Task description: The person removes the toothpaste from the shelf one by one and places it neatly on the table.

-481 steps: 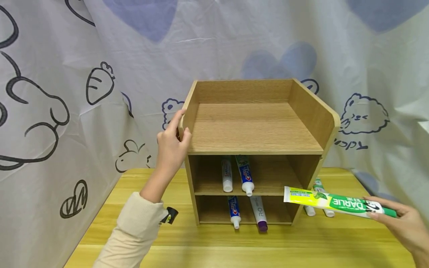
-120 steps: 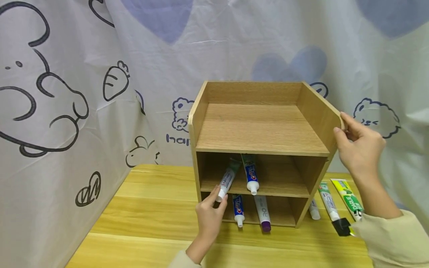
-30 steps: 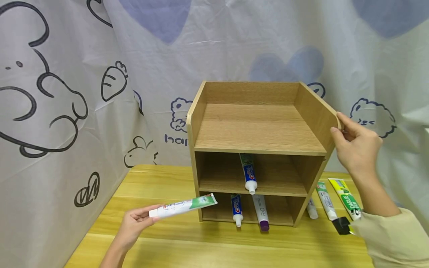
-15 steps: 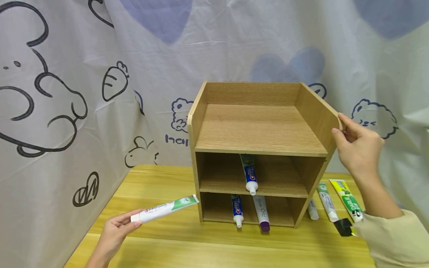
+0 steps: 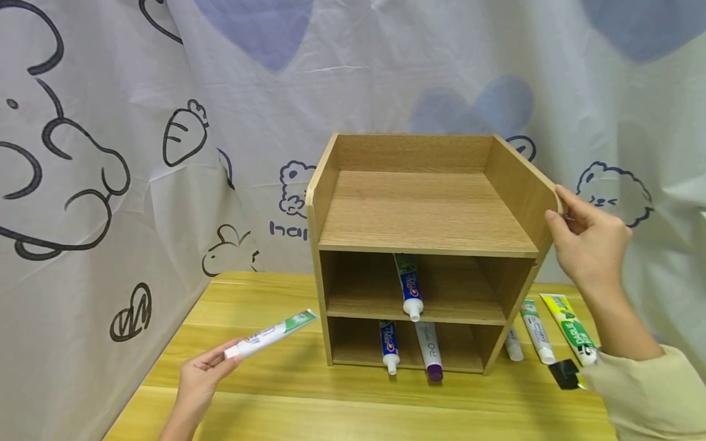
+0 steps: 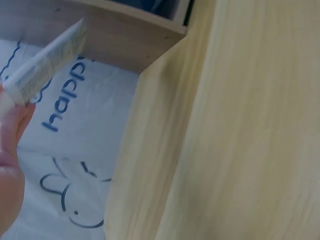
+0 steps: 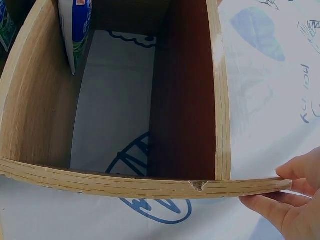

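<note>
My left hand (image 5: 201, 372) pinches a white and green toothpaste tube (image 5: 270, 335) by its cap end, left of the wooden shelf unit (image 5: 425, 211). The tube's flat end points up to the right, apart from the unit. With my right hand (image 5: 592, 242) I grip the front edge of the unit's right side panel, thumb and fingers on either side, as the right wrist view shows. A blue Crest toothpaste tube (image 5: 410, 288) lies on the middle shelf, cap outward. On the bottom level are another blue Crest tube (image 5: 389, 343) and a white tube with a purple cap (image 5: 429, 350).
Right of the unit, on the wooden table (image 5: 309, 404), lie a yellow-green Darlie tube (image 5: 570, 327), a white-green tube (image 5: 537, 334) and a partly hidden white tube (image 5: 513, 346). A patterned curtain (image 5: 265, 122) hangs behind and at the left.
The left hand took the white-green tube off the middle shelf and carried it left. The right hand, earlier holding the Darlie tube, now grips the unit; that tube lies on the table.
</note>
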`<state>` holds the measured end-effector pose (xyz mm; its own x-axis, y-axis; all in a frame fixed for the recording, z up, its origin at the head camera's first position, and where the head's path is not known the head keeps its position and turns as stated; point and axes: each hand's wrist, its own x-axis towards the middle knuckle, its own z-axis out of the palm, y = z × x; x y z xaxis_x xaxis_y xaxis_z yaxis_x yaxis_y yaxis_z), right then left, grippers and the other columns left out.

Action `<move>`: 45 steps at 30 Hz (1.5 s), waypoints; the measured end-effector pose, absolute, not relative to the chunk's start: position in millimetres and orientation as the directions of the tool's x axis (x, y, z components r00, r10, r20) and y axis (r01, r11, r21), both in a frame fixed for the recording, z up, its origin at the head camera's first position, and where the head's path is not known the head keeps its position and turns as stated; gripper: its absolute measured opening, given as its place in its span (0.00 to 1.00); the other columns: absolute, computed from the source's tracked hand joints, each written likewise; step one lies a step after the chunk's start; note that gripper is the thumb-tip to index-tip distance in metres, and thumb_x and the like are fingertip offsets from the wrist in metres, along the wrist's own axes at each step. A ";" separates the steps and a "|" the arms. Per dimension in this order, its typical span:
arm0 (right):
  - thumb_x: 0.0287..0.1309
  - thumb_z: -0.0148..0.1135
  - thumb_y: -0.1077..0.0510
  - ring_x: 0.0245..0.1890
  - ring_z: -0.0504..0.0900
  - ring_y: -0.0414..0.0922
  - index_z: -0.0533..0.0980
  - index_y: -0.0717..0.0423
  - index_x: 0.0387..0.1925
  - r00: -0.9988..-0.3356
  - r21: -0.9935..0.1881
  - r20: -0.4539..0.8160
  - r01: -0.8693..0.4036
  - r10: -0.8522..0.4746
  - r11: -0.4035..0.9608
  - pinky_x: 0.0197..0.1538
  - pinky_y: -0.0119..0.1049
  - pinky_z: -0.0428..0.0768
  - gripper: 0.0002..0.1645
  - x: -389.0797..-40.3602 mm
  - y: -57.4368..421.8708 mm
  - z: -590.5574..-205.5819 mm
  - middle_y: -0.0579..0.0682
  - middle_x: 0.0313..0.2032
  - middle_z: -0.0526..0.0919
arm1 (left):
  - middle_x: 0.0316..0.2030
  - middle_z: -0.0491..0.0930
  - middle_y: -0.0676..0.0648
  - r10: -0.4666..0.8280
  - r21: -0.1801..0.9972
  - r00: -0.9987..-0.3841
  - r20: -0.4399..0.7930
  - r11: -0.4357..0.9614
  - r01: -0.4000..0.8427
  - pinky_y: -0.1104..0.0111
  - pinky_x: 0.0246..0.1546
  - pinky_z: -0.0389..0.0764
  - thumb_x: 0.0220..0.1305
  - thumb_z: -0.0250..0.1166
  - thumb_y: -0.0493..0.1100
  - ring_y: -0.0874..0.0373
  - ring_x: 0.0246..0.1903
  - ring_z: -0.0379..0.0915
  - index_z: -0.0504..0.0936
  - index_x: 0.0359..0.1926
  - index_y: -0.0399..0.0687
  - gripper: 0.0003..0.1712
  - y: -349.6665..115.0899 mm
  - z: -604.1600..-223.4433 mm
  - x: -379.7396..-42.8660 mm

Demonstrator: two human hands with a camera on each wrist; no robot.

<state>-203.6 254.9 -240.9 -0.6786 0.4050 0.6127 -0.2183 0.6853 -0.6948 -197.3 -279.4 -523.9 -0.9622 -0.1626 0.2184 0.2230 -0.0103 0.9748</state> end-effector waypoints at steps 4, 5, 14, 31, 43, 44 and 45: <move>0.56 0.58 0.63 0.35 0.74 0.16 0.74 0.52 0.56 -0.683 -0.700 0.606 -0.213 0.408 0.682 0.33 0.08 0.70 0.23 -203.5 255.4 -240.8 0.59 0.51 0.77 | 0.37 0.85 0.58 -0.242 0.961 -0.934 0.261 -0.029 0.276 0.78 0.37 0.81 0.50 0.68 0.31 0.68 0.38 0.81 0.82 0.44 0.34 0.17 -247.6 -498.2 -187.9; 0.56 0.58 0.63 0.36 0.75 0.17 0.74 0.52 0.56 -0.684 -0.700 0.604 -0.211 0.408 0.682 0.33 0.08 0.71 0.23 -203.7 255.5 -240.9 0.59 0.51 0.77 | 0.35 0.85 0.59 -0.261 0.958 -0.928 0.266 -0.032 0.284 0.79 0.37 0.80 0.49 0.68 0.31 0.69 0.37 0.81 0.82 0.43 0.34 0.17 -240.6 -493.3 -186.3; 0.56 0.59 0.64 0.31 0.69 0.10 0.74 0.52 0.56 -0.686 -0.697 0.608 -0.222 0.399 0.682 0.32 0.07 0.70 0.23 -203.9 254.7 -240.6 0.60 0.51 0.77 | 0.35 0.84 0.52 -0.481 0.980 -0.860 0.171 -0.004 0.197 0.81 0.34 0.79 0.47 0.67 0.26 0.77 0.31 0.78 0.76 0.45 0.21 0.22 -201.6 -477.2 -191.7; 0.56 0.59 0.65 0.32 0.70 0.12 0.74 0.53 0.55 -0.678 -0.689 0.625 -0.245 0.387 0.682 0.33 0.07 0.70 0.23 -204.2 256.5 -241.7 0.60 0.51 0.77 | 0.46 0.72 0.23 -0.580 0.984 -0.798 0.163 0.040 0.172 0.85 0.31 0.78 0.48 0.64 0.24 0.84 0.27 0.73 0.76 0.45 0.21 0.19 -164.4 -489.2 -208.9; 0.56 0.58 0.64 0.36 0.73 0.16 0.74 0.52 0.56 -0.688 -0.698 0.614 -0.243 0.388 0.674 0.33 0.08 0.70 0.24 -204.8 257.2 -241.5 0.60 0.51 0.77 | 0.42 0.75 0.23 -0.618 0.984 -0.768 0.168 0.057 0.170 0.86 0.27 0.77 0.46 0.65 0.24 0.80 0.26 0.74 0.78 0.42 0.21 0.18 -141.2 -495.3 -227.1; 0.56 0.58 0.64 0.36 0.74 0.16 0.74 0.52 0.56 -0.688 -0.699 0.612 -0.241 0.390 0.673 0.33 0.08 0.70 0.24 -204.6 257.1 -241.5 0.60 0.51 0.77 | 0.42 0.76 0.23 -0.621 0.984 -0.765 0.171 0.062 0.170 0.86 0.26 0.77 0.46 0.65 0.24 0.80 0.26 0.74 0.79 0.42 0.21 0.18 -139.7 -495.9 -229.1; 0.56 0.58 0.64 0.36 0.73 0.16 0.74 0.52 0.56 -0.688 -0.700 0.611 -0.238 0.392 0.673 0.33 0.08 0.70 0.24 -204.5 257.1 -241.1 0.60 0.51 0.77 | 0.41 0.76 0.23 -0.625 0.983 -0.760 0.177 0.072 0.170 0.87 0.26 0.76 0.46 0.66 0.24 0.79 0.26 0.74 0.79 0.42 0.21 0.17 -138.5 -496.6 -231.1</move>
